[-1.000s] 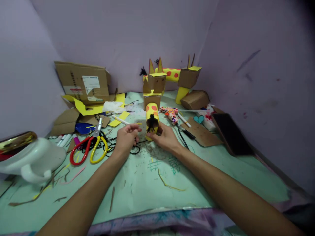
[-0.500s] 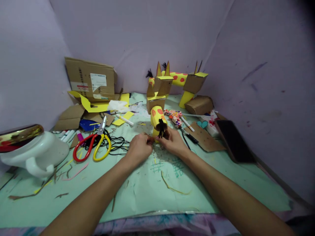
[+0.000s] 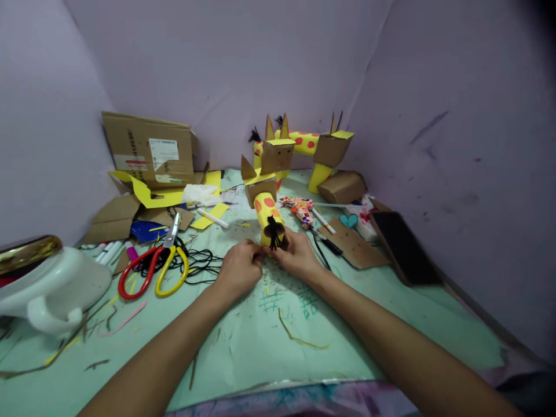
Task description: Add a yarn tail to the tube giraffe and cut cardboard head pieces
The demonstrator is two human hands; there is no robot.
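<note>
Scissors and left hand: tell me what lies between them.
A tangle of black cord lies between the scissors and the left hand, shown in the head view.

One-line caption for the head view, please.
Left hand and right hand meet at the black tuft on a yellow red-spotted tube; scissors and black cord lie to their left on the green mat.

Home craft corner, plain lilac walls, scissors point(image 3: 153, 262), cardboard scraps point(image 3: 116, 211), markers point(image 3: 111, 250), paper-covered table point(image 3: 243, 330)
</note>
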